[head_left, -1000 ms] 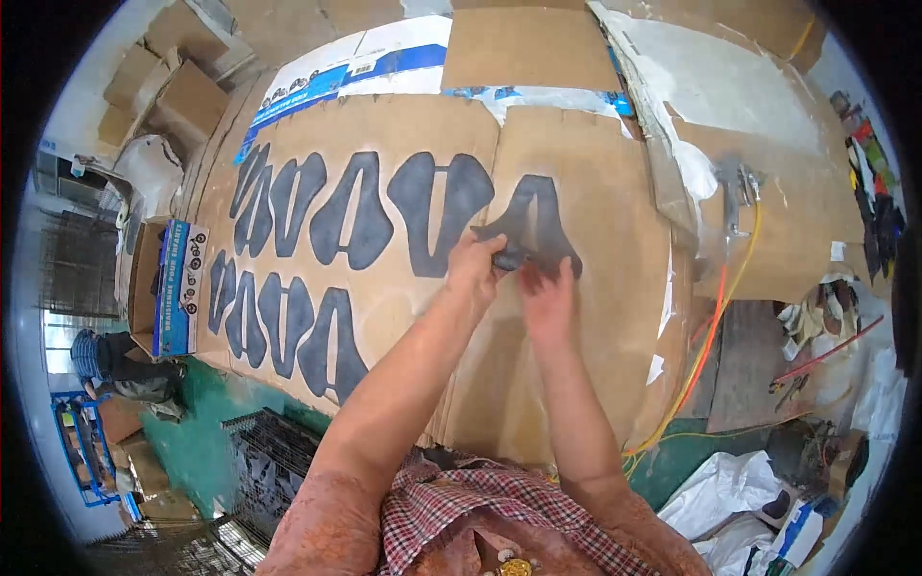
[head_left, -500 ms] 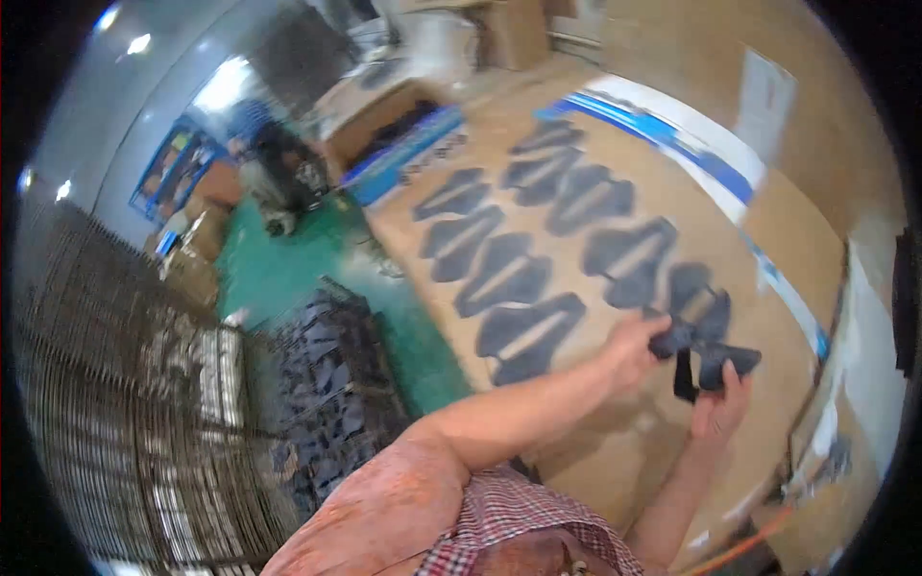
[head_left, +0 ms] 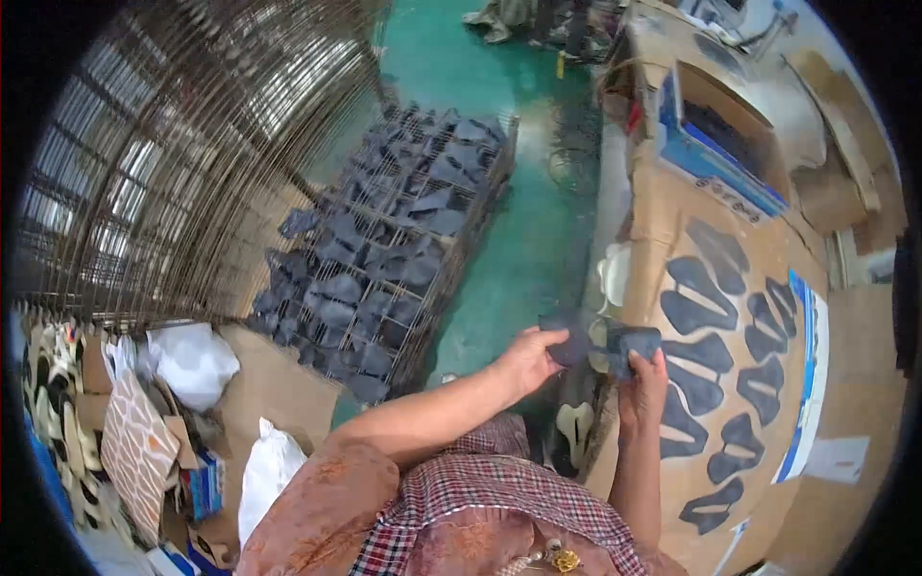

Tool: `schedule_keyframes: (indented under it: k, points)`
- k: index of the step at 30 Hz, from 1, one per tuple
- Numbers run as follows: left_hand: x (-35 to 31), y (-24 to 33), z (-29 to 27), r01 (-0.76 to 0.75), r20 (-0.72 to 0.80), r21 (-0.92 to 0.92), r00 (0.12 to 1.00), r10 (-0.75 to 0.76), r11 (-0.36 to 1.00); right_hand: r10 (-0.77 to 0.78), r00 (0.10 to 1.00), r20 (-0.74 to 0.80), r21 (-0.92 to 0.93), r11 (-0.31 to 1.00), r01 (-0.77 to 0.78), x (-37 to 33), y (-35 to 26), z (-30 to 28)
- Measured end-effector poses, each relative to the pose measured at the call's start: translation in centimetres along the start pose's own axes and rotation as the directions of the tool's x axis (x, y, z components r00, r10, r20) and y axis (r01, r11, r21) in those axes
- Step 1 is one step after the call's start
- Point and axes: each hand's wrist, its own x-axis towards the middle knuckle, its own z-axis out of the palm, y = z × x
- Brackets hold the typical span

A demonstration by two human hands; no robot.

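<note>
My left hand (head_left: pixel 526 367) pinches a dark grey flat piece (head_left: pixel 567 344), smeared by motion. Close by on the right, my right hand (head_left: pixel 643 389) has its thumb and fingers closed on another dark grey part (head_left: pixel 636 342). I cannot tell whether these two are ends of one piece. Both hands are raised near the left edge of the cardboard-covered table (head_left: pixel 615 461). On that table lie two rows of dark grey U-shaped pieces (head_left: pixel 698 298), looking like shoe-upper cut-outs.
A low wire rack (head_left: pixel 495 182) loaded with dark grey pieces stands on the green floor (head_left: pixel 509 259). Tall wire shelving (head_left: pixel 192 163) rises at the left. A blue-and-white box (head_left: pixel 725 144) of dark pieces sits at the table's far end. White bags (head_left: pixel 197 365) lie lower left.
My view has swung left toward the low rack. My hands, still holding dark grey material, have gone from above the table to its left edge.
</note>
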Motion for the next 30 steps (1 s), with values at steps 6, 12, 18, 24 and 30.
schedule_keyframes:
  k: [6,12,18,24,30]
  points:
    - [-0.3,10.6,-7.6,-0.195,-0.178,-0.204,0.971,0.159,0.959,0.189,0.965,0.181,-0.184,0.971,-0.155,8.6,6.8,11.4]
    - [4.0,21.2,-16.0,-0.356,-0.288,-0.337,0.92,0.264,0.872,0.417,0.881,0.221,-0.433,0.852,-0.294,18.7,15.0,24.0]
    - [9.7,34.3,-26.3,-0.666,-0.551,-0.206,0.685,0.477,0.717,0.619,0.748,0.242,-0.634,0.684,-0.361,30.2,28.8,37.0]
    - [12.9,43.6,-30.7,-0.817,-0.677,-0.022,0.436,0.593,0.576,0.832,0.502,0.237,-0.706,0.502,-0.5,39.5,39.3,46.2]
    - [19.8,43.7,-37.2,-0.733,-0.818,-0.068,0.43,0.382,0.677,0.675,0.689,0.264,-0.774,0.574,-0.266,45.3,47.7,44.5]
